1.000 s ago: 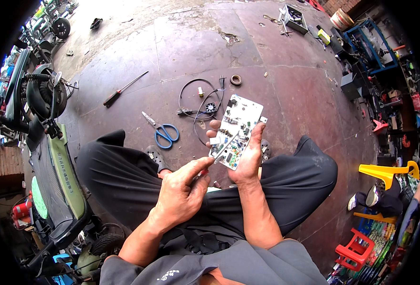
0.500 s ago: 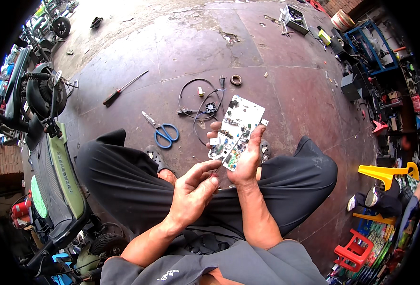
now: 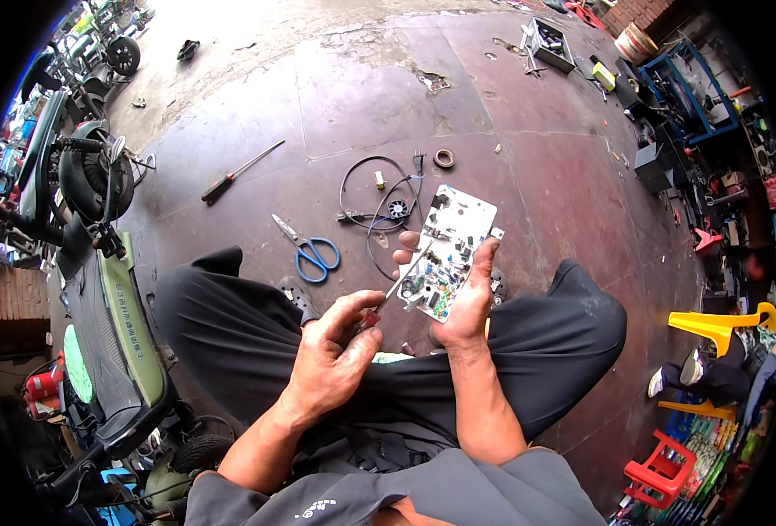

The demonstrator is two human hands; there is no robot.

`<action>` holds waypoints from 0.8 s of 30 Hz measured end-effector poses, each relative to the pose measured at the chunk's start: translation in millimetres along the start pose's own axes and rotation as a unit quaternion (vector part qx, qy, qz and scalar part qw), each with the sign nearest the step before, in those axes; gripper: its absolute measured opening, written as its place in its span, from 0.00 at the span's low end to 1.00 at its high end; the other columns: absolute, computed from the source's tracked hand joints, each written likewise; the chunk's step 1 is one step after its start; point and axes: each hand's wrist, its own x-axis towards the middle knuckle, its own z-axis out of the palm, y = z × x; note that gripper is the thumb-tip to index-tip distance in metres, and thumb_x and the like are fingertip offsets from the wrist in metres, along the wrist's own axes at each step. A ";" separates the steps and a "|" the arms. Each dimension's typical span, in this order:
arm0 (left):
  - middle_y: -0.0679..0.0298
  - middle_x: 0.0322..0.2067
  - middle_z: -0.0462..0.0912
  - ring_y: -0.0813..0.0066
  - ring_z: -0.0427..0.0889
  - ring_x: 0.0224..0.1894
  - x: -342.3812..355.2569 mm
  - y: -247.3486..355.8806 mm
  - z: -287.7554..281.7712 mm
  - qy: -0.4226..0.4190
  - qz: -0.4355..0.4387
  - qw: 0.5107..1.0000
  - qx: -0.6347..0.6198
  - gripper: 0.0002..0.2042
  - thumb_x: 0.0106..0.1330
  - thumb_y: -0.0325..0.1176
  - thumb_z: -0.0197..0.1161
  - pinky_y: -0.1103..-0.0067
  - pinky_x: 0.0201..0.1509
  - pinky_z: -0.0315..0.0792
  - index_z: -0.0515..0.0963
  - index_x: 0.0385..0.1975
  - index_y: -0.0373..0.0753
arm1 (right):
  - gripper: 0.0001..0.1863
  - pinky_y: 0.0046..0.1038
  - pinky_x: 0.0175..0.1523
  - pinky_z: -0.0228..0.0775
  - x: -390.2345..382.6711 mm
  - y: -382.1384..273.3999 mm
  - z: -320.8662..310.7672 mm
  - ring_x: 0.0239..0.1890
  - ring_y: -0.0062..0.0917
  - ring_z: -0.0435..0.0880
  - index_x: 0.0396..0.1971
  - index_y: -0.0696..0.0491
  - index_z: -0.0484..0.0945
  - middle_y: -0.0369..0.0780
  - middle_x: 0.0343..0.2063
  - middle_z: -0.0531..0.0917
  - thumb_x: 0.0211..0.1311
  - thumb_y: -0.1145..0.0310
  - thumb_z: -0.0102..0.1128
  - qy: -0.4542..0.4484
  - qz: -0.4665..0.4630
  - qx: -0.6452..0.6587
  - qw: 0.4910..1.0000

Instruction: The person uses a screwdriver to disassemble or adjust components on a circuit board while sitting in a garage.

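Observation:
My right hand [image 3: 469, 307] holds up a white circuit board [image 3: 465, 216] crowded with small components, thumb along its right edge and fingertips showing past its left edge. Closed in a pinch, my left hand [image 3: 331, 346] grips a screwdriver [image 3: 398, 286] by its red handle, which the fingers mostly hide. Its thin metal shaft slants up over the board's left side; whether the tip touches a part, I cannot tell. Beyond the board, a black power cord [image 3: 344, 181] lies coiled on the floor around a small black fan [image 3: 397, 209].
Blue-handled scissors [image 3: 318, 260], another screwdriver [image 3: 221, 188] and a tape roll [image 3: 443, 159] lie on the floor ahead. A green scooter [image 3: 129, 324] stands close on my left. To the right are a yellow chair [image 3: 708, 329], a red stool [image 3: 660, 469] and another person's legs [image 3: 712, 381].
My left hand has drawn back leftward from the board's lower edge, and the screwdriver shaft now shows across the board's left side. The whole view has shifted slightly.

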 end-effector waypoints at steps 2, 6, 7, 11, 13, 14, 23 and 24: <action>0.65 0.40 0.76 0.83 0.73 0.42 1.4 1.2 -1.3 -0.003 -0.008 1.000 0.010 0.17 0.63 0.19 0.58 0.86 0.45 0.70 0.73 0.53 0.32 | 0.42 0.38 0.43 0.82 0.9 -1.6 -2.6 0.41 0.37 0.85 0.58 0.56 0.67 0.51 0.44 0.82 0.66 0.31 0.34 -0.005 0.022 0.024 0.999; 0.65 0.37 0.76 0.85 0.74 0.34 5.9 5.2 -4.4 -0.010 -0.018 0.999 0.028 0.15 0.64 0.19 0.57 0.87 0.37 0.70 0.73 0.51 0.32 | 0.42 0.41 0.42 0.82 0.2 -0.1 -6.4 0.42 0.41 0.85 0.59 0.57 0.66 0.53 0.45 0.81 0.66 0.32 0.33 -0.014 0.037 0.033 0.999; 0.65 0.36 0.76 0.85 0.74 0.32 6.7 5.8 -5.3 -0.011 -0.025 0.999 0.027 0.15 0.64 0.19 0.57 0.87 0.35 0.70 0.73 0.51 0.32 | 0.42 0.41 0.42 0.82 0.3 0.3 -6.6 0.42 0.41 0.85 0.59 0.57 0.66 0.53 0.45 0.81 0.66 0.32 0.33 -0.013 0.039 0.031 0.999; 0.66 0.34 0.76 0.87 0.73 0.27 9.0 7.8 -9.8 -0.023 -0.016 0.999 0.046 0.15 0.64 0.19 0.57 0.87 0.31 0.68 0.74 0.51 0.32 | 0.41 0.37 0.41 0.82 -1.3 -2.5 -1.2 0.42 0.36 0.85 0.57 0.56 0.68 0.49 0.43 0.82 0.66 0.32 0.33 -0.016 0.048 0.029 0.998; 0.67 0.34 0.76 0.87 0.73 0.28 9.5 9.3 -9.5 -0.023 -0.017 0.998 0.048 0.15 0.64 0.19 0.57 0.87 0.31 0.68 0.74 0.51 0.32 | 0.41 0.38 0.40 0.83 -0.8 -3.1 -2.4 0.41 0.36 0.85 0.58 0.56 0.67 0.50 0.42 0.82 0.66 0.32 0.33 -0.022 0.053 0.041 0.998; 0.67 0.34 0.76 0.87 0.73 0.27 10.2 7.8 -9.1 -0.024 -0.014 0.999 0.042 0.15 0.64 0.19 0.57 0.88 0.31 0.68 0.74 0.51 0.32 | 0.41 0.39 0.39 0.83 -0.5 -3.1 -3.6 0.41 0.37 0.85 0.58 0.56 0.67 0.50 0.42 0.82 0.67 0.32 0.32 -0.023 0.051 0.042 0.998; 0.68 0.32 0.76 0.88 0.72 0.26 10.2 3.8 -10.5 -0.025 0.002 0.999 0.048 0.14 0.64 0.19 0.57 0.88 0.30 0.67 0.76 0.50 0.32 | 0.40 0.40 0.38 0.83 -2.1 -4.1 -2.7 0.40 0.39 0.85 0.57 0.56 0.67 0.50 0.42 0.82 0.68 0.33 0.30 -0.003 0.073 0.044 0.996; 0.69 0.32 0.76 0.88 0.72 0.26 10.2 2.4 -10.6 -0.024 0.007 0.999 0.045 0.14 0.64 0.19 0.57 0.88 0.30 0.67 0.76 0.50 0.32 | 0.40 0.40 0.39 0.83 -2.3 -4.3 -1.6 0.40 0.39 0.85 0.57 0.56 0.67 0.50 0.42 0.82 0.68 0.33 0.30 -0.003 0.076 0.049 0.996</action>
